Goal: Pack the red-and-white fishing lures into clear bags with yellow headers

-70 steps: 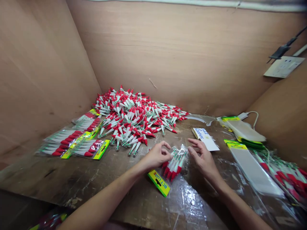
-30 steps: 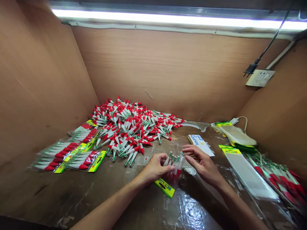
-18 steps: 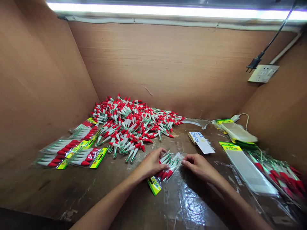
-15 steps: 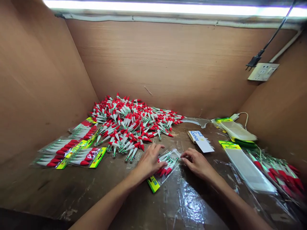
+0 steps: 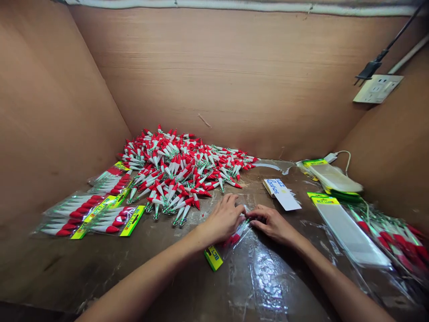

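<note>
A clear plastic bag (image 5: 240, 238) of red-and-white fishing lures lies slanted on the table, its yellow-green header towards me. My left hand (image 5: 225, 219) is over the bag's far end, fingers bent down onto the plastic and hiding most of the lures. From the other side, my right hand (image 5: 271, 225) is closed, thumb and fingertips pinching the same end's corner. The two hands' fingertips nearly meet there. Behind my left hand spreads a large heap of loose red-and-white lures (image 5: 181, 167) with green hooks.
Filled lure packs (image 5: 114, 221) lie at the left. A white card stack (image 5: 283, 195) is right of centre. Flat empty bags (image 5: 351, 237) and another pile of lures (image 5: 395, 241) sit at the right. A black plug (image 5: 368, 71) hangs by the wall socket (image 5: 378, 89).
My left hand has shifted right and over the bag's far end, covering lures that showed before. My right hand has moved slightly left, closer to it. The camera view has tilted down.
</note>
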A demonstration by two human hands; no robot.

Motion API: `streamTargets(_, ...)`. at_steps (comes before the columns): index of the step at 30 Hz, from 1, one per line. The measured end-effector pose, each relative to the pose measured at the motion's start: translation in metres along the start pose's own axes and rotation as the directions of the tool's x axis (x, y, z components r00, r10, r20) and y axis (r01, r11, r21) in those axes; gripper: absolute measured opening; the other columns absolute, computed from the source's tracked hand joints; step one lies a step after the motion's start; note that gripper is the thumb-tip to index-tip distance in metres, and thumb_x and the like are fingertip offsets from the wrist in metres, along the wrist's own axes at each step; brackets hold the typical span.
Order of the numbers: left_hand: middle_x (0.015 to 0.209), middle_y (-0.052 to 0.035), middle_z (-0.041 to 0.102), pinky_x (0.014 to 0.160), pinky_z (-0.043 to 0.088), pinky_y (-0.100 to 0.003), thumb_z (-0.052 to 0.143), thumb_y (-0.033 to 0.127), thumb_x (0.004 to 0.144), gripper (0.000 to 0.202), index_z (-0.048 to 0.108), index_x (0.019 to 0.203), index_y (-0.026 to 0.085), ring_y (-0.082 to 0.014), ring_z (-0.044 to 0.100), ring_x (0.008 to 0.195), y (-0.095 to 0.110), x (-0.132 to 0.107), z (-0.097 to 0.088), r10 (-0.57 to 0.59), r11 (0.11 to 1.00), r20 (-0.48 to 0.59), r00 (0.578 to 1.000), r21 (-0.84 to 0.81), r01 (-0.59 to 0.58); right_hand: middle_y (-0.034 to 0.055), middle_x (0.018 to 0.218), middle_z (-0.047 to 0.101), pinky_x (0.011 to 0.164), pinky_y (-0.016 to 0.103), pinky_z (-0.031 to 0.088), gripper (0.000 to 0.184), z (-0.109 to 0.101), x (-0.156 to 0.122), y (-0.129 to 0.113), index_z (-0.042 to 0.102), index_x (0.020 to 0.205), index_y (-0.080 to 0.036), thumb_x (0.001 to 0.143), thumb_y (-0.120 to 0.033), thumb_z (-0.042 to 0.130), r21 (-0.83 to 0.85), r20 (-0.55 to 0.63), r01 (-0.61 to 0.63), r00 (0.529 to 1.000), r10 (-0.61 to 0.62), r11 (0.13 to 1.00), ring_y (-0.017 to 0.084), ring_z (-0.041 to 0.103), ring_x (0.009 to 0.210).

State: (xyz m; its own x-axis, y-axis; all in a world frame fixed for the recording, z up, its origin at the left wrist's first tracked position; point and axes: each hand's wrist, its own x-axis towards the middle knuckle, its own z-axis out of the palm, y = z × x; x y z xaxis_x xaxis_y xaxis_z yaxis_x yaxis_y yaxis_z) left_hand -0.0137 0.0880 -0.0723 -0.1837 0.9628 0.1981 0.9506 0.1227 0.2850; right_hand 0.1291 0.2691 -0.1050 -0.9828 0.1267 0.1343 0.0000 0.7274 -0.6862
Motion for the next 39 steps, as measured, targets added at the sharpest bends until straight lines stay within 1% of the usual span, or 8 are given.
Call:
streamTargets(4, 0.136, -0.0124, 0.048, 0.105, 0.043, -0.047, 0.055, 0.029, 0.096, 0.016, 0.065, 0.103, 0.019, -0.0305, 0.043, 0.13, -0.005, 0.011, 0.001, 0.02, 0.998, 0.03, 0.999, 0.051, -0.021, 0.0041, 0.097, 0.068, 0.082, 0.031, 0.046, 0.019, -0.002, -0.001, 0.001, 0.074, 0.108, -0.024, 0.092, -0.024, 0.063, -0.001, 0.003, 0.006, 1.0, -0.006, 1.0, 0.02, 0.063, 0.09)
streamTargets(12, 0.139, -0.013, 0.045, 0.107, 0.04, -0.049, 0.056, 0.03, 0.095, 0.017, 0.066, 0.104, 0.019, -0.032, 0.04, 0.132, -0.009, 0.016, 0.006, 0.08, 0.997, 0.086, 0.993, 0.015, -0.081, 0.004, 0.097, 0.067, 0.083, 0.032, 0.046, 0.017, -0.007, -0.003, 0.003, 0.073, 0.106, -0.024, 0.093, -0.024, 0.062, -0.014, 0.021, 0.011, 1.0, -0.011, 1.0, 0.02, 0.063, 0.09)
streamTargets(20, 0.129, -0.0103, 0.049, 0.105, 0.042, -0.043, 0.055, 0.024, 0.095, 0.01, 0.063, 0.099, 0.02, -0.0276, 0.045, 0.126, -0.014, 0.017, 0.005, 0.068, 0.983, 0.048, 0.997, -0.176, -0.059, 0.0035, 0.094, 0.066, 0.081, 0.031, 0.045, 0.014, -0.005, -0.002, 0.003, 0.073, 0.103, -0.023, 0.092, -0.025, 0.063, -0.031, -0.001, 0.002, 1.0, -0.002, 1.0, 0.019, 0.062, 0.088)
streamTargets(25, 0.121, -0.0086, 0.052, 0.102, 0.044, -0.04, 0.054, 0.021, 0.095, 0.009, 0.062, 0.1, 0.02, -0.0242, 0.049, 0.117, -0.012, 0.014, 0.015, 0.043, 0.959, -0.005, 0.999, -0.281, -0.042, 0.0031, 0.094, 0.065, 0.081, 0.03, 0.045, 0.011, -0.005, -0.003, -0.002, 0.075, 0.094, -0.023, 0.092, -0.029, 0.065, -0.004, 0.029, -0.003, 1.0, 0.003, 1.0, 0.019, 0.062, 0.087)
streamTargets(29, 0.117, -0.0077, 0.052, 0.1, 0.046, -0.037, 0.054, 0.018, 0.095, 0.008, 0.061, 0.099, 0.02, -0.0222, 0.052, 0.112, -0.009, 0.014, 0.021, 0.023, 0.943, -0.043, 0.999, -0.33, -0.036, 0.0038, 0.099, 0.066, 0.086, 0.03, 0.044, 0.018, -0.005, -0.003, -0.005, 0.077, 0.093, -0.024, 0.096, -0.03, 0.06, 0.04, 0.056, 0.055, 0.997, -0.057, 0.998, 0.019, 0.061, 0.095)
streamTargets(32, 0.119, -0.0078, 0.052, 0.101, 0.046, -0.037, 0.056, 0.018, 0.094, 0.014, 0.059, 0.107, 0.021, -0.0218, 0.052, 0.114, -0.005, 0.005, 0.019, -0.008, 0.936, -0.079, 0.997, -0.353, -0.021, 0.0048, 0.104, 0.066, 0.09, 0.031, 0.044, 0.019, -0.005, -0.005, -0.007, 0.077, 0.098, -0.025, 0.097, -0.032, 0.059, 0.021, 0.051, 0.078, 0.996, -0.079, 0.997, 0.02, 0.06, 0.1)
streamTargets(35, 0.128, -0.0095, 0.049, 0.105, 0.044, -0.041, 0.061, 0.023, 0.092, 0.03, 0.054, 0.12, 0.023, -0.0243, 0.049, 0.121, 0.001, -0.015, 0.011, -0.07, 0.95, -0.137, 0.988, -0.31, 0.025, 0.0054, 0.108, 0.065, 0.093, 0.033, 0.044, 0.018, -0.004, -0.007, -0.007, 0.075, 0.107, -0.027, 0.092, -0.031, 0.065, -0.018, 0.026, 0.053, 0.998, -0.052, 0.998, 0.022, 0.059, 0.103)
streamTargets(39, 0.137, -0.0112, 0.045, 0.109, 0.042, -0.046, 0.061, 0.027, 0.092, 0.039, 0.05, 0.13, 0.025, -0.0269, 0.045, 0.129, 0.005, -0.033, 0.006, -0.064, 0.972, -0.112, 0.992, -0.233, 0.036, 0.0043, 0.107, 0.065, 0.094, 0.034, 0.043, 0.016, -0.002, -0.007, -0.004, 0.075, 0.104, -0.027, 0.089, -0.027, 0.068, -0.031, 0.026, 0.029, 0.999, -0.029, 0.999, 0.022, 0.059, 0.103)
